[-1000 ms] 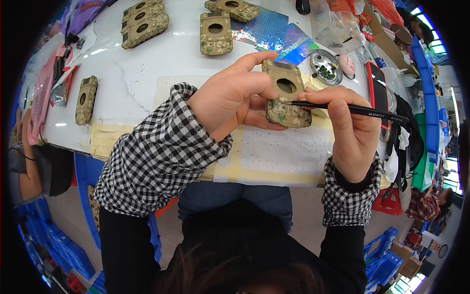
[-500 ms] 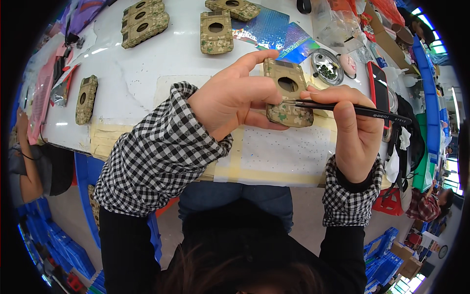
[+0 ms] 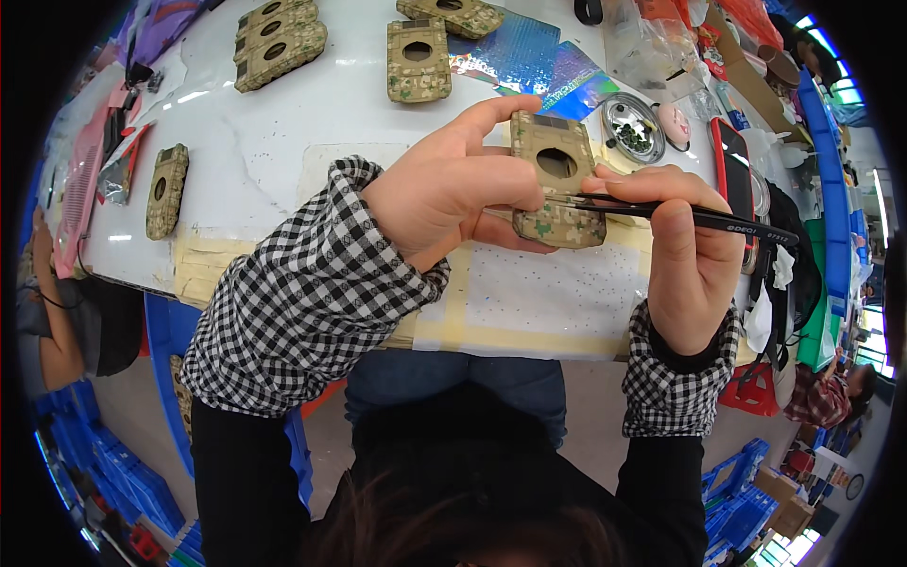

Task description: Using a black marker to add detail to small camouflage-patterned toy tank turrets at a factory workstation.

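My left hand point(image 3: 458, 194) grips a camouflage-patterned rectangular case point(image 3: 556, 180) with a round hole, held upright over the white table point(image 3: 274, 142). My right hand point(image 3: 682, 248) pinches black tweezers point(image 3: 699, 219), whose tip points left and rests on the case's face just below the hole. Both sleeves are black-and-white checked.
More camouflage cases lie on the table: one at the left point(image 3: 166, 189), a stack at the back left point(image 3: 281, 42), one at the back middle point(image 3: 418, 59). An iridescent sheet point(image 3: 548, 61), a round dish of small parts point(image 3: 631, 126) and a red-edged phone point(image 3: 732, 170) sit to the right. Another person's arm point(image 3: 42, 312) is at far left.
The case has been raised slightly and turned more upright in my left hand. The tweezers' tip has moved up across its face toward the hole.
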